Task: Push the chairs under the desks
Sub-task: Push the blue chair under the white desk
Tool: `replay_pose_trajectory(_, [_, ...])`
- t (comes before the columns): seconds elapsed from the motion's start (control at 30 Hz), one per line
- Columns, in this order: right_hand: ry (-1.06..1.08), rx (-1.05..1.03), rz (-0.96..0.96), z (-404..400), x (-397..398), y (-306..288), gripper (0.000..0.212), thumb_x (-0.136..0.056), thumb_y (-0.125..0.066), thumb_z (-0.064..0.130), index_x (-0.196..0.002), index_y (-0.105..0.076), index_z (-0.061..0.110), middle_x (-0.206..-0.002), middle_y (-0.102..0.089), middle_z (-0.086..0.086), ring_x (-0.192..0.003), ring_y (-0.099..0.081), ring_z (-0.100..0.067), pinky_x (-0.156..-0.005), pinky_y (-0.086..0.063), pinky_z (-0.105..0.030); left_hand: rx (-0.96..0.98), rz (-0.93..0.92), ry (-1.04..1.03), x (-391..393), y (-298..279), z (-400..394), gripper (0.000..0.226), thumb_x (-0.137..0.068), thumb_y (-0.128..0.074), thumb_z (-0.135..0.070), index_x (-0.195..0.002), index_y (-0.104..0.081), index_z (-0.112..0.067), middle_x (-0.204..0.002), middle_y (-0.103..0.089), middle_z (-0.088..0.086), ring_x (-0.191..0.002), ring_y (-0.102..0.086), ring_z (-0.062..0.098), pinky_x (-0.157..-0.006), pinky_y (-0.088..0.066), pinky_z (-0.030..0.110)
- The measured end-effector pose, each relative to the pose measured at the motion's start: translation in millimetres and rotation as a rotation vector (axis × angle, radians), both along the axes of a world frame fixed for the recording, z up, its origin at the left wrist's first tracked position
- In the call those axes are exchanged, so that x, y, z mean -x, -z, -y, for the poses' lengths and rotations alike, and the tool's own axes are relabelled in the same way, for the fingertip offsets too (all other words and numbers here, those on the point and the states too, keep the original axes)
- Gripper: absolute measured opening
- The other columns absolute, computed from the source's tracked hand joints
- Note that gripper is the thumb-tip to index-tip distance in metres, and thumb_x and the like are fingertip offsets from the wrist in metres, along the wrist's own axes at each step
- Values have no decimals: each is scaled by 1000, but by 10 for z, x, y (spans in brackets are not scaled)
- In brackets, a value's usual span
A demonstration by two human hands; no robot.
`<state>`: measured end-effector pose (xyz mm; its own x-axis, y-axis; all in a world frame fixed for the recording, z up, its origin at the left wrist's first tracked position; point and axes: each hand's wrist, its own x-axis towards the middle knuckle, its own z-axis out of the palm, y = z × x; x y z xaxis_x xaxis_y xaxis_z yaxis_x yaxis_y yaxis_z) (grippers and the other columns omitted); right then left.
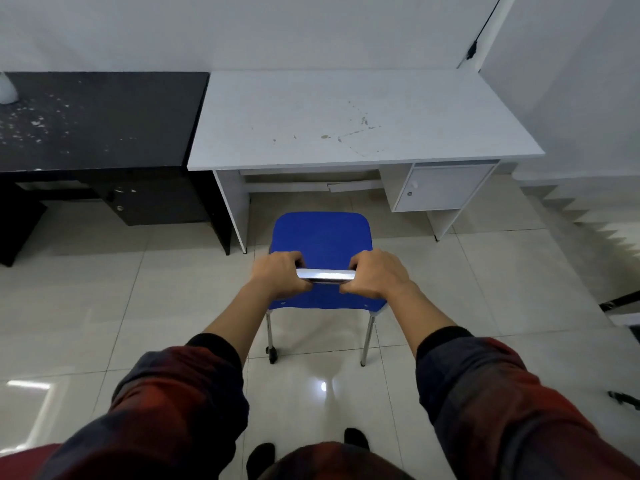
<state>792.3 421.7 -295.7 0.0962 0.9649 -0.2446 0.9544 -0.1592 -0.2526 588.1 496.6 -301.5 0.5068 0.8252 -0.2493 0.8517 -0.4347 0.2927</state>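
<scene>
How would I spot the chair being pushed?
Find the white desk against the wall, right of the black desk. On the tiles in front of it stands the chair, gripped by both hands: the only blue thing here, on metal legs.

The blue plastic chair (322,237) had a smooth, matt seat, and its top rail of bright chrome metal (325,274) was glossy and gave back the light. The thin chair legs of polished metal (369,336) were shiny too. The white laminate desk (346,119) looked smooth and matt, with some small stains and scratches on the top. The black desk with a matt top (100,119) was worn, with many pale chipped spots. The pale ceramic floor tiles (104,299) were very glossy and reflected a lamp. The red and dark checked cloth sleeves (180,403) looked soft and matt.
</scene>
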Motion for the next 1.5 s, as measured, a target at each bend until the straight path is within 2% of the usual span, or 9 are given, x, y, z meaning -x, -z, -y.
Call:
replay_pose_trajectory(0.17, [-52,-13,5,-23,-333,8,42,-74,-69,52,-100,-72,19,-80,-66,5,-70,-60,-13,-54,-40,-21,2,19,-46,-280,42,81,34,-79,-68,-49,-105,-59,-30,-96,-65,-7,-83,-59,13,-70,-48,26])
replay_pose_trajectory(0.27, [-80,-24,-3,-48,-441,35,42,-73,-69,53,-97,-72,19,-78,-65,5,-68,-60,-13,-53,-39,-22,-16,28,-88,-375,50,105,31,-80,-69,-48,-103,-59,-29,-92,-62,-8,-81,-58,13,-67,-45,25])
replay_pose_trajectory(0.4, [-110,-33,11,-67,-584,-9,38,-73,-70,52,-91,-70,19,-76,-64,5,-65,-57,-13,-51,-35,-23,-13,36,-110,-519,47,151,31,-80,-70,-47,-104,-61,-29,-94,-65,-7,-83,-61,14,-73,-52,29])
replay_pose_trajectory(0.73, [-135,-61,28,-103,-658,69,39,-72,-67,56,-88,-70,20,-73,-64,5,-64,-59,-14,-53,-45,-24,-26,77,-137,-520,80,149,31,-76,-71,-49,-98,-64,-30,-92,-66,-9,-82,-61,13,-75,-56,34])
replay_pose_trajectory(0.87, [-143,-63,35,-188,-688,60,38,-74,-69,53,-89,-70,19,-71,-62,5,-62,-58,-13,-51,-38,-23,-27,77,-127,-545,83,53,30,-76,-72,-46,-99,-63,-30,-93,-66,-9,-81,-60,11,-68,-50,27])
replay_pose_trajectory(0.97, [-133,-62,30,-312,-747,52,39,-73,-68,54,-90,-70,19,-73,-64,4,-64,-59,-15,-53,-45,-25,-27,103,-139,-612,63,-41,30,-77,-73,-46,-100,-64,-28,-89,-63,-11,-79,-58,10,-62,-44,23])
replay_pose_trajectory(1.07, [-127,-70,38,-415,-778,44,40,-72,-68,54,-93,-71,20,-75,-65,4,-66,-61,-15,-57,-50,-26,-23,111,-135,-655,54,-150,32,-76,-73,-47,-100,-64,-27,-88,-63,-11,-78,-59,11,-66,-51,26])
replay_pose_trajectory(1.2, [-114,-79,69,-454,-767,69,37,-75,-68,53,-94,-70,22,-75,-64,6,-64,-58,-12,-51,-40,-23,-35,119,-136,-638,104,-215,31,-74,-74,-49,-96,-65,-30,-88,-66,-11,-76,-61,11,-66,-54,28])
replay_pose_trajectory(1.5, [-26,-108,92,-591,-471,98,39,-75,-65,57,-96,-73,25,-72,-65,7,-66,-61,-14,-57,-49,-25,-26,161,-80,-385,102,-511,30,-70,-76,-49,-92,-67,-29,-86,-68,-12,-76,-62,11,-66,-53,29])
